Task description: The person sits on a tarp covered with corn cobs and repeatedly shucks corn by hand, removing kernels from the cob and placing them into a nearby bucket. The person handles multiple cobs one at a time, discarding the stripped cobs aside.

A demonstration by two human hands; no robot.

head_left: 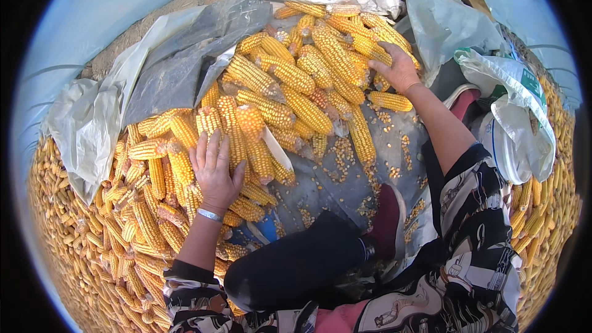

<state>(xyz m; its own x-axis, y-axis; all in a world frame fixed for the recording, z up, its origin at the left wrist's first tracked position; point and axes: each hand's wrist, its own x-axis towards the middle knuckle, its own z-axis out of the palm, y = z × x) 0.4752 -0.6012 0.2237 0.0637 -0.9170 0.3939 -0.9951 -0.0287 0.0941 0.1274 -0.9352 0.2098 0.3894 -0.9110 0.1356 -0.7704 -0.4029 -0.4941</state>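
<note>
A heap of yellow corn cobs [308, 114] lies before me, husked, their kernels still on. My left hand [216, 172], with a silver bracelet at its wrist, rests palm down on the cobs at the heap's left side. Its fingers are stretched and the thumb stands apart, closed round nothing. At the far right of the heap, my right hand [399, 69] has its thumb and fingers about the end of a corn cob [371, 49]. Another cob [390, 101] lies just below that hand. Part of the right palm is hidden.
Loose kernels [342, 154] are scattered over a grey sheet [320, 188] by my maroon shoe [387, 222]. Dark plastic sheeting [179, 61] borders the heap's far left. A white bucket [498, 148] and white sack [512, 86] stand at right. More cobs [74, 234] spread along both sides.
</note>
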